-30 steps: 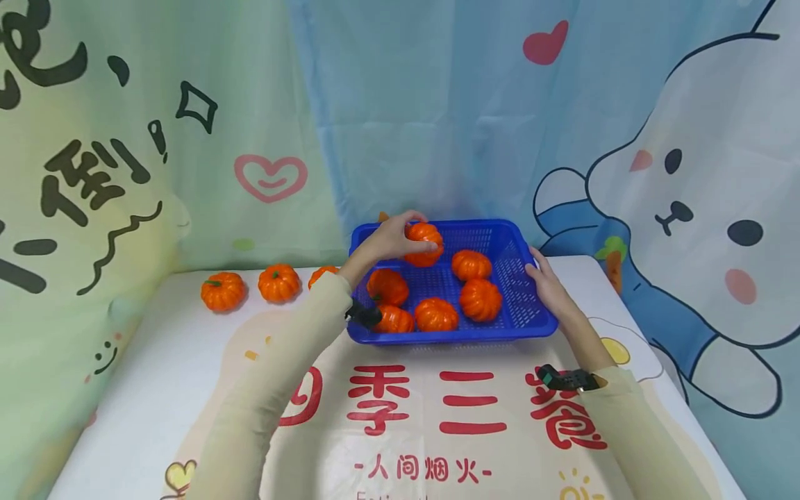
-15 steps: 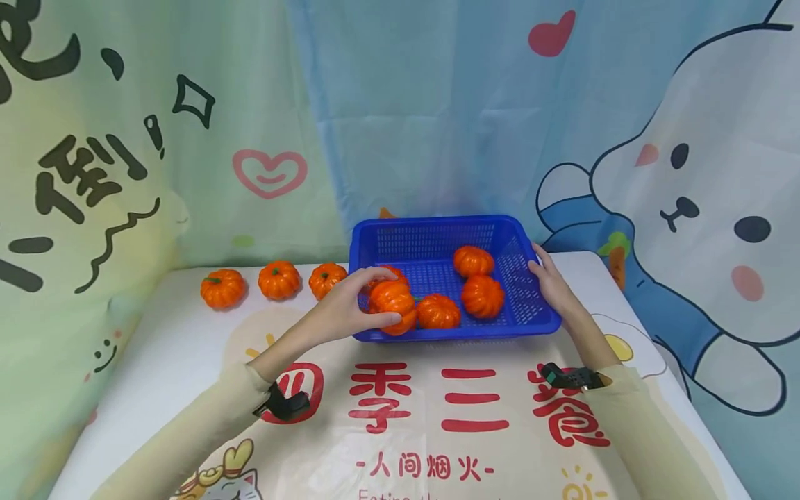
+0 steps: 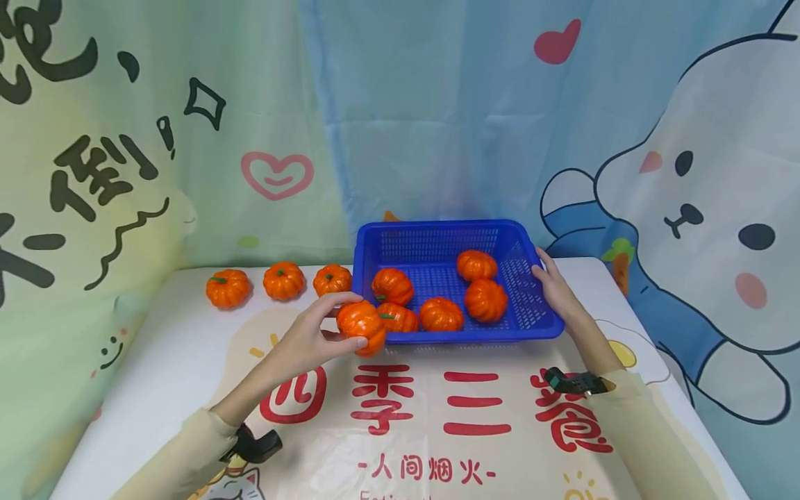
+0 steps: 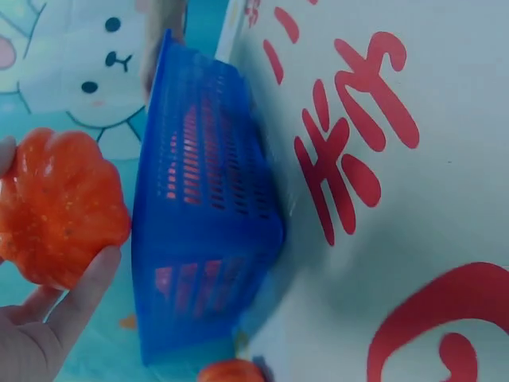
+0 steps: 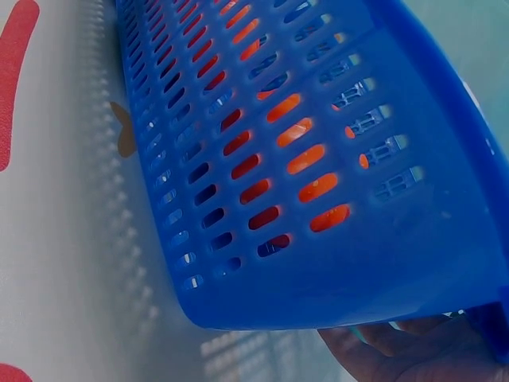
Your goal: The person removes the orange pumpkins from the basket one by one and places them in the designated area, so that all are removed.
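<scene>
My left hand (image 3: 312,337) pinches a small orange pumpkin (image 3: 362,328) between thumb and fingers, just off the front left corner of the blue perforated basket (image 3: 462,337). In the left wrist view the held pumpkin (image 4: 64,211) appears beside the basket's rim (image 4: 143,215). Several similar pumpkins (image 3: 441,314) lie inside the basket, mostly along its front and right. My right hand (image 3: 555,286) grips the basket's right side at the rim. Part of that hand (image 5: 421,354) shows below the basket wall (image 5: 334,270) in the right wrist view.
Three more pumpkins stand in a row left of the basket: one at the far left (image 3: 228,289), one in the middle (image 3: 284,280) and one close to the basket (image 3: 332,280). A printed cloth (image 3: 431,437) covers the table, and a patterned curtain (image 3: 425,160) hangs behind.
My left hand has carried the pumpkin from above the basket's back left, forward and left past the front left corner. My right hand stays on the basket's right side.
</scene>
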The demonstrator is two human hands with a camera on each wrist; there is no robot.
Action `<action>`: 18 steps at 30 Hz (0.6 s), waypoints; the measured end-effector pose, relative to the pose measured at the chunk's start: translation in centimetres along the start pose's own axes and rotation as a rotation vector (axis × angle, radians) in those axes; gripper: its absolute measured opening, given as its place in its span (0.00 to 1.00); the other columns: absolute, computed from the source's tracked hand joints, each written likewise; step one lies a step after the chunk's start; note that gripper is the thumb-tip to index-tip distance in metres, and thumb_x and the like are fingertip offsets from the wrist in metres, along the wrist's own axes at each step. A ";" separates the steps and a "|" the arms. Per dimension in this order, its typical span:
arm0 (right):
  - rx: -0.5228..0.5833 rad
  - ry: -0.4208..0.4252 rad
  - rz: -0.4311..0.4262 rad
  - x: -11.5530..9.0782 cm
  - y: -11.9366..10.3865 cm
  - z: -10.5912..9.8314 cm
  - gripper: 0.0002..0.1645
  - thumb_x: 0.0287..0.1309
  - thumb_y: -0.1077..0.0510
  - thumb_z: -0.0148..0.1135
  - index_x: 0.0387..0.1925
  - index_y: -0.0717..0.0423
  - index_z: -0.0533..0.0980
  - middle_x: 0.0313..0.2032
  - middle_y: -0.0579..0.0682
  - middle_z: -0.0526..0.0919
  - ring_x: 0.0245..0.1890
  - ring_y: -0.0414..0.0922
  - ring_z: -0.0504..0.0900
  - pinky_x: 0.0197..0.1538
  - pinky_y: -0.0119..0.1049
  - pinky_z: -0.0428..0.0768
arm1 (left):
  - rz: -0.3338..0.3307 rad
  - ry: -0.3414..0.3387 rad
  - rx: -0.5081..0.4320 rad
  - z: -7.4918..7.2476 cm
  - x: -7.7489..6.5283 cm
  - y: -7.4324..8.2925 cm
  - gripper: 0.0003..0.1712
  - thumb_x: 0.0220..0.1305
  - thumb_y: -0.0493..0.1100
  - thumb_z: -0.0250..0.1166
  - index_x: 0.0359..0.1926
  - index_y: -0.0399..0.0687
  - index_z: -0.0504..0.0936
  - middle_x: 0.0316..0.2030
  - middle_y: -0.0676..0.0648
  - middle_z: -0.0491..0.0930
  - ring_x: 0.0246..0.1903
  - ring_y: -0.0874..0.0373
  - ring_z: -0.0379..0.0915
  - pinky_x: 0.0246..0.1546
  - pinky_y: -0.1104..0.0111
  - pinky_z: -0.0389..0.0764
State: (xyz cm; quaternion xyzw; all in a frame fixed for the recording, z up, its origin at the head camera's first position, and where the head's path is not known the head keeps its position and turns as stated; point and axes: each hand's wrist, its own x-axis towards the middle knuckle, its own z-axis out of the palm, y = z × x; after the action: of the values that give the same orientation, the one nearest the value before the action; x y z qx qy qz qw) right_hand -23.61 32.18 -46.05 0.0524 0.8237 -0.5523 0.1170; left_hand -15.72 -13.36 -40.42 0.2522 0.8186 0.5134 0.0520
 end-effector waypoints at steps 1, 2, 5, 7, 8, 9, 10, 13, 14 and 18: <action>0.000 0.001 0.002 0.0 0.0 0.0 0.37 0.75 0.41 0.27 0.76 0.38 0.27 0.77 0.60 0.32 0.75 0.67 0.40 0.71 0.70 0.39 | -0.007 0.011 -0.005 -0.2 -0.2 -0.1 0.33 0.55 0.44 0.73 0.62 0.56 0.70 0.58 0.49 0.73 0.50 0.51 0.76 0.41 0.72 0.85; 0.000 0.002 0.004 -0.1 0.0 0.0 0.37 0.75 0.41 0.27 0.76 0.37 0.27 0.77 0.60 0.33 0.75 0.67 0.40 0.71 0.70 0.39 | -0.013 0.021 -0.009 -0.4 -0.4 -0.3 0.34 0.56 0.44 0.73 0.62 0.57 0.70 0.59 0.50 0.73 0.50 0.51 0.76 0.41 0.72 0.84; 0.005 -0.001 0.010 -0.2 -0.1 0.0 0.36 0.75 0.42 0.27 0.76 0.37 0.27 0.77 0.61 0.33 0.75 0.67 0.41 0.71 0.70 0.40 | -0.029 0.040 -0.003 -1.0 -1.0 -0.5 0.37 0.56 0.44 0.73 0.65 0.59 0.69 0.58 0.49 0.72 0.50 0.51 0.75 0.42 0.72 0.84; 0.011 -0.005 0.018 -0.5 -0.4 0.0 0.36 0.76 0.43 0.27 0.76 0.38 0.27 0.77 0.61 0.33 0.75 0.68 0.41 0.71 0.70 0.40 | -0.038 0.048 0.012 -1.4 -1.3 -0.6 0.38 0.56 0.44 0.72 0.67 0.62 0.68 0.58 0.48 0.72 0.51 0.51 0.74 0.42 0.72 0.84; 0.017 -0.006 0.022 -0.7 -0.7 0.1 0.36 0.76 0.44 0.27 0.76 0.39 0.27 0.77 0.62 0.33 0.75 0.68 0.41 0.71 0.70 0.40 | -0.038 0.052 0.023 -1.5 -1.4 -0.7 0.38 0.57 0.44 0.72 0.67 0.62 0.68 0.58 0.47 0.71 0.51 0.50 0.74 0.42 0.71 0.84; 0.024 -0.007 0.025 -0.9 -1.1 0.1 0.36 0.76 0.45 0.26 0.76 0.40 0.27 0.76 0.62 0.33 0.75 0.68 0.41 0.71 0.69 0.39 | -0.038 0.059 0.037 -1.7 -1.5 -0.8 0.38 0.57 0.45 0.72 0.67 0.63 0.68 0.58 0.47 0.71 0.51 0.50 0.74 0.42 0.71 0.85; 0.026 -0.007 0.029 -1.2 -1.4 0.2 0.36 0.76 0.46 0.26 0.76 0.41 0.27 0.76 0.63 0.33 0.75 0.68 0.40 0.71 0.70 0.39 | -0.042 0.068 0.047 -1.9 -1.6 -1.0 0.37 0.57 0.45 0.72 0.67 0.64 0.68 0.57 0.47 0.71 0.52 0.50 0.74 0.42 0.71 0.85; 0.031 -0.007 0.029 -1.8 -2.4 0.3 0.36 0.76 0.49 0.26 0.76 0.45 0.27 0.76 0.64 0.33 0.74 0.69 0.39 0.71 0.70 0.38 | -0.045 0.097 0.069 -2.3 -1.9 -1.6 0.36 0.56 0.45 0.72 0.66 0.64 0.70 0.59 0.47 0.70 0.53 0.49 0.74 0.43 0.69 0.85; 0.029 -0.007 0.028 -1.9 -2.6 0.4 0.36 0.76 0.49 0.26 0.76 0.46 0.27 0.76 0.64 0.33 0.74 0.69 0.39 0.71 0.70 0.37 | -0.047 0.103 0.071 -2.4 -2.0 -1.8 0.36 0.56 0.45 0.72 0.65 0.63 0.70 0.59 0.47 0.69 0.54 0.49 0.74 0.43 0.68 0.85; 0.019 -0.004 0.024 -1.6 -2.2 0.3 0.36 0.76 0.48 0.27 0.76 0.44 0.27 0.76 0.63 0.33 0.75 0.68 0.39 0.71 0.70 0.37 | -0.048 0.129 0.111 -2.9 -2.5 -2.6 0.36 0.54 0.45 0.74 0.64 0.60 0.71 0.58 0.47 0.69 0.53 0.50 0.73 0.41 0.67 0.86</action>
State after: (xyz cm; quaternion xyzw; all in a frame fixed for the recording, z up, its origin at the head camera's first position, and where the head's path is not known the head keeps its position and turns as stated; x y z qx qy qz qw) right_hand -22.51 31.08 -43.78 0.0622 0.8176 -0.5587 0.1247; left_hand -15.52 -17.78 -41.70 0.2012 0.8533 0.4810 -0.0025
